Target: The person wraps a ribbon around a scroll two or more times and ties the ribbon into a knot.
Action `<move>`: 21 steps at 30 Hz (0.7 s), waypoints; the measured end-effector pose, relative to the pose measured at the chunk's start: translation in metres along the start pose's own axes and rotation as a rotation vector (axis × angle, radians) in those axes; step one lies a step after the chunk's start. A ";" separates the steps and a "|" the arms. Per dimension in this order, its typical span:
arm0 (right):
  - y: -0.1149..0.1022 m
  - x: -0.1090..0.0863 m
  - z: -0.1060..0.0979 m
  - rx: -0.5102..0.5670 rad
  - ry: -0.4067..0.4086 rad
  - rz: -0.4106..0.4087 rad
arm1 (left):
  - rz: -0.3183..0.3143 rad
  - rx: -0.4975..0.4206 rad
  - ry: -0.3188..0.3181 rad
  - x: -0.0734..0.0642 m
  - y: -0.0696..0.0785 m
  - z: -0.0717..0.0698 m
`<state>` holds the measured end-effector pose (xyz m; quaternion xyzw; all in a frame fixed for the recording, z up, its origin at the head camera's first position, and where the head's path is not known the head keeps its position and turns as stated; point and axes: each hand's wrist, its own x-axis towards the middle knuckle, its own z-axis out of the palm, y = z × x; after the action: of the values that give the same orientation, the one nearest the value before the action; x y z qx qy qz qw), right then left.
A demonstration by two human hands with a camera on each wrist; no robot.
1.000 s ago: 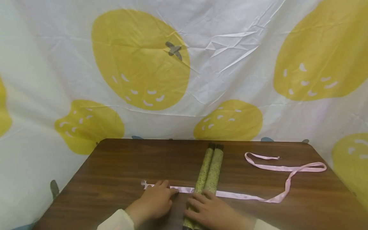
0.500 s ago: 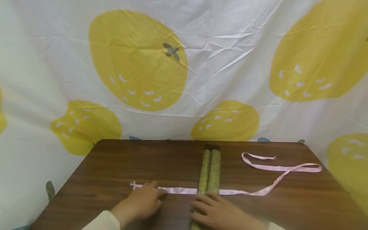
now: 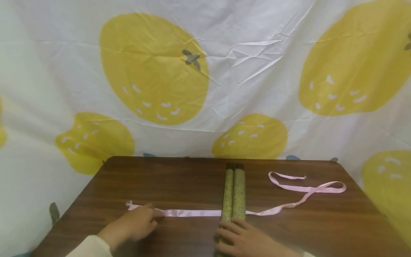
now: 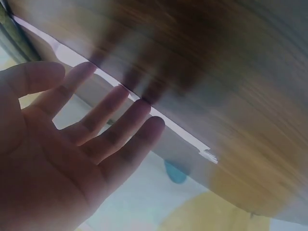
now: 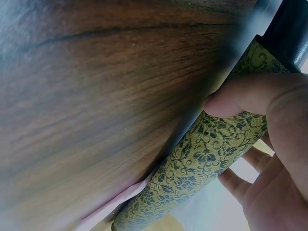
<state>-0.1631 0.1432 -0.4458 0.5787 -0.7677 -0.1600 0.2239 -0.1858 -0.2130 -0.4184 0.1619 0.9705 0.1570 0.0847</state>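
A scroll [image 3: 239,192] with two green-gold patterned rolls side by side and dark end knobs lies lengthwise on the table. A pink satin ribbon [image 3: 192,213] runs crosswise beneath it. My left hand [image 3: 136,223] lies near the ribbon's frayed left end. In the left wrist view its fingers stretch out separately, tips on the ribbon [image 4: 185,134]. My right hand [image 3: 245,237] holds the near part of the scroll, fingers across both rolls. The right wrist view shows the thumb on one side of the flower-patterned roll [image 5: 192,159] and fingers on the other.
The brown wood-grain table [image 3: 173,182] has rounded far corners. Right of the scroll, the ribbon's long tail twists and loops back toward the far edge. A white curtain [image 3: 257,82] printed with yellow fruit hangs behind and around the table.
My left hand has slid left, drawing the ribbon's frayed end with it under the scroll. The right-hand loop has pulled in and straightened somewhat. The scroll now lies straighter, right hand still on it.
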 end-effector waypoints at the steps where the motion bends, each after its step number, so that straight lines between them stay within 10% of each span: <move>1: 0.000 0.000 0.001 -0.001 0.002 -0.001 | -0.009 -0.003 0.000 0.000 -0.002 -0.002; 12: -0.001 0.000 0.008 -0.048 0.048 -0.011 | -0.065 0.046 0.012 0.004 -0.016 -0.005; 21: -0.006 0.004 0.014 0.169 0.084 0.065 | -0.074 0.083 0.026 0.008 0.002 -0.004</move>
<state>-0.1667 0.1378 -0.4597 0.5766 -0.7867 -0.0631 0.2112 -0.1930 -0.2095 -0.4149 0.1271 0.9826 0.1152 0.0712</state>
